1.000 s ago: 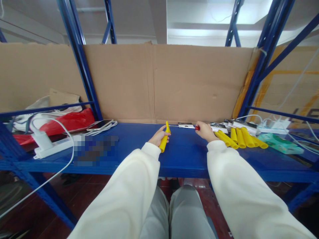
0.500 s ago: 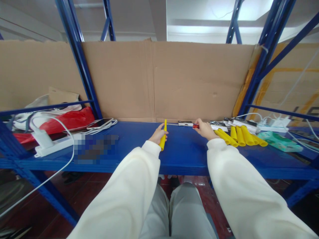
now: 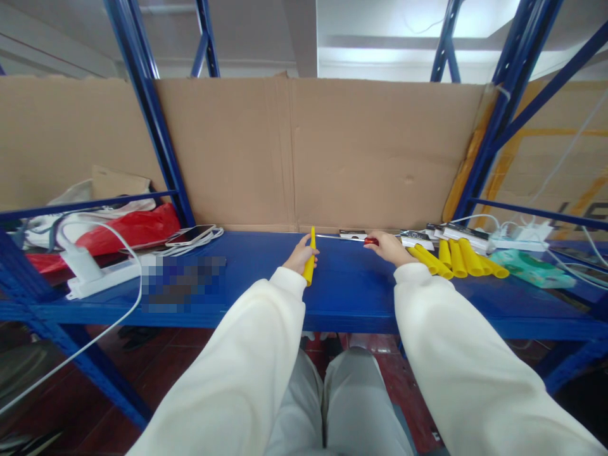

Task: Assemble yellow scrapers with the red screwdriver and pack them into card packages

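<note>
My left hand (image 3: 300,255) is closed around a yellow tapered tube (image 3: 310,269), held nearly upright over the blue shelf (image 3: 266,272), narrow end up. In my right hand (image 3: 389,248) is a screwdriver (image 3: 371,241) with a red handle. Its thin metal shaft points left, the tip at or close to the tube's upper part; whether it touches cannot be made out. Several more yellow tubes (image 3: 458,258) lie in a group just right of my right hand.
Small black-and-white boxes (image 3: 417,240) lie along the back right, beside a green packet (image 3: 532,269) and white adapters (image 3: 520,235). On the left are a phone (image 3: 190,235), a white power strip (image 3: 107,278) and a red bag (image 3: 135,229). A cardboard panel (image 3: 380,152) closes the back.
The tube in my left hand has shifted very slightly left. My right hand and the screwdriver have also moved a little left, and more of the red handle shows.
</note>
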Action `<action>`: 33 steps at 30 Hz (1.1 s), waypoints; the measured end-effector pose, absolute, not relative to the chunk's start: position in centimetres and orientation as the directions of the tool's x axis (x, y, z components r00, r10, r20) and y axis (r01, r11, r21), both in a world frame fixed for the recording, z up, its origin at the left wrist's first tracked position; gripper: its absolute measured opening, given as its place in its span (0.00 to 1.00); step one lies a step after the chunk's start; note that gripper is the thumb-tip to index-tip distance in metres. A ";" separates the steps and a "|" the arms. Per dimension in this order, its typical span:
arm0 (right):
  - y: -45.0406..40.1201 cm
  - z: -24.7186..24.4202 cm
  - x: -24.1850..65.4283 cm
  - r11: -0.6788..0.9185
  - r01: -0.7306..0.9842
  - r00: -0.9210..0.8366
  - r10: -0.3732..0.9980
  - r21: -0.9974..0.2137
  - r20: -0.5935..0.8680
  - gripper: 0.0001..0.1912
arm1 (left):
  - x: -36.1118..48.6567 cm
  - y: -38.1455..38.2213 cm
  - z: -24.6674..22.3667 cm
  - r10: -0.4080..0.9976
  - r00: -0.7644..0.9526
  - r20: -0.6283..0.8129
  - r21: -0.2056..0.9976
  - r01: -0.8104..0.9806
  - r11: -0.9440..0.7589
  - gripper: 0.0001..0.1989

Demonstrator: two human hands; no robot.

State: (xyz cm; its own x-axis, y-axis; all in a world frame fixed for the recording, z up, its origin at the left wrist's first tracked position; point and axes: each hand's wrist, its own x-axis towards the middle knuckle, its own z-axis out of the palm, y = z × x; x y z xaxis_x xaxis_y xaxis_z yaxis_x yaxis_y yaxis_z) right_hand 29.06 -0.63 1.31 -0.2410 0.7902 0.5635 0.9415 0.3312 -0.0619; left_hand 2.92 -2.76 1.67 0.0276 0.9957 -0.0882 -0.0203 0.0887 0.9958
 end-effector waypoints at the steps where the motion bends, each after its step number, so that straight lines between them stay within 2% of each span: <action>1: -0.6 1.3 29.0 0.305 0.951 -0.219 0.787 -0.054 0.576 0.06 | 3.0 -2.8 1.7 0.996 0.027 -0.088 0.996 -0.014 0.089 0.39; 6: -0.8 1.4 28.7 0.180 0.983 -0.128 0.817 -0.038 0.563 0.05 | 3.1 -3.0 1.9 0.995 0.037 -0.089 0.996 0.005 0.089 0.38; 13: -0.8 1.2 29.1 0.329 0.943 -0.264 0.822 -0.043 0.505 0.06 | 3.0 -2.9 1.8 0.996 0.030 -0.083 0.997 -0.001 0.083 0.39; 21: -0.6 1.0 28.7 0.206 0.977 -0.146 0.826 -0.051 0.545 0.06 | 3.1 -3.0 2.0 0.996 0.038 -0.085 0.996 0.020 0.085 0.38; 29: -0.9 1.3 28.8 0.327 0.943 -0.253 0.829 -0.066 0.498 0.05 | 2.9 -2.6 1.7 0.997 0.024 -0.074 0.997 0.003 0.074 0.39; 33: -1.1 1.3 28.5 0.304 0.950 -0.227 0.834 -0.074 0.502 0.06 | 2.9 -2.6 1.7 0.997 0.016 -0.075 0.997 0.012 0.075 0.38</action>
